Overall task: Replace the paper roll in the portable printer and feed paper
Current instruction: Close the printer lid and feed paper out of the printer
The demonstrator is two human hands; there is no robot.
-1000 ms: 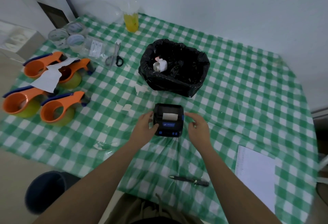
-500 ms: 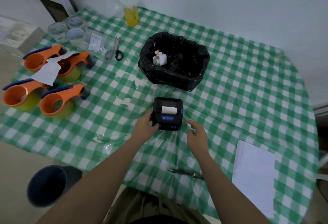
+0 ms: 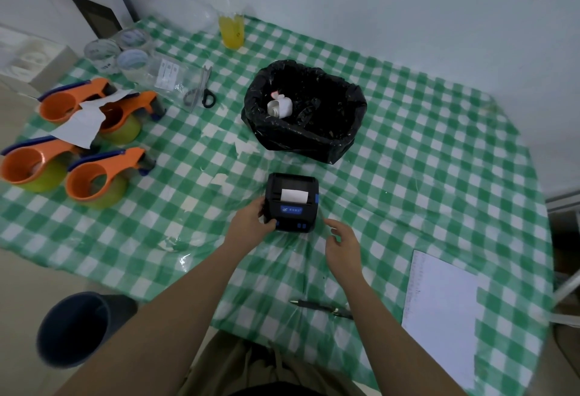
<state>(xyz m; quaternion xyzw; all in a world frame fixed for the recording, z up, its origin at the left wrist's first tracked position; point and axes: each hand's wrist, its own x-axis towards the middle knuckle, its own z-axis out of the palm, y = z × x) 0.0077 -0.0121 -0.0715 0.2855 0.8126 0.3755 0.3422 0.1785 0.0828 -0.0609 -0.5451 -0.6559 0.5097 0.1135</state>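
A small black portable printer [image 3: 292, 201] with a blue label and blue buttons sits on the green checked tablecloth [image 3: 408, 176], lid closed. A short strip of white paper [image 3: 293, 195] sticks out of its slot. My left hand [image 3: 251, 223] grips the printer's left side, thumb on its front corner. My right hand [image 3: 342, 243] hovers just right of the printer, fingers apart, touching nothing. A used white paper roll [image 3: 280, 107] lies inside the bin lined with a black bag [image 3: 314, 141] behind the printer.
Several orange tape dispensers [image 3: 100, 176] stand at the left, with scissors [image 3: 204, 94] and tape rolls [image 3: 131, 59] behind them. A yellow drink [image 3: 231, 30] stands at the back. A pen [image 3: 320, 307] and a paper sheet [image 3: 439, 314] lie near the front edge. A dark bin [image 3: 72, 326] stands on the floor.
My right hand has come off the printer's right side and drawn back slightly. My left hand has kept its hold on the printer's left side.
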